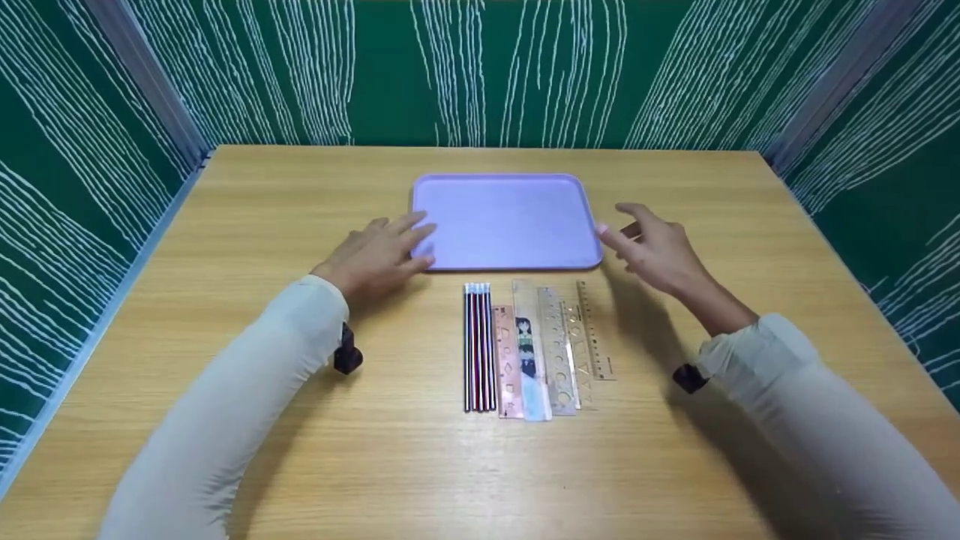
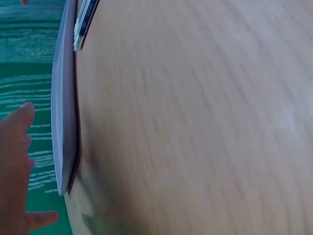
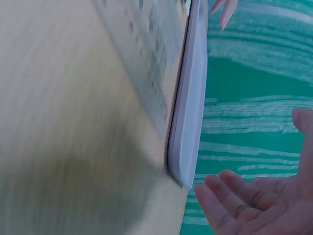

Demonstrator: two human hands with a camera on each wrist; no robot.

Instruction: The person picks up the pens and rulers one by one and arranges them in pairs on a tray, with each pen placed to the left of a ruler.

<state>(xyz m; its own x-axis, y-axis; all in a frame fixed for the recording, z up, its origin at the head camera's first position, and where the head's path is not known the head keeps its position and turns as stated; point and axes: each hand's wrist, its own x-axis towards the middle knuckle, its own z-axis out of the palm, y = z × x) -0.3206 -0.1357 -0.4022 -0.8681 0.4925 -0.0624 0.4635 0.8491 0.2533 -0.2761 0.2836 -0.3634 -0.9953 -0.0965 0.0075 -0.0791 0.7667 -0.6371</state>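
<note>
We saw striped pencils (image 1: pixel 480 349) and plastic rulers (image 1: pixel 533 367) lying side by side, maybe to keep them neat. Behind them lay a purple tray (image 1: pixel 510 221), our left hand (image 1: pixel 381 253) and right hand (image 1: pixel 660 251) at its ends, fingers loose, holding nothing.

Left grip (image 2: pixel 13 169) near the lavender tray (image 2: pixel 63 112)
</note>
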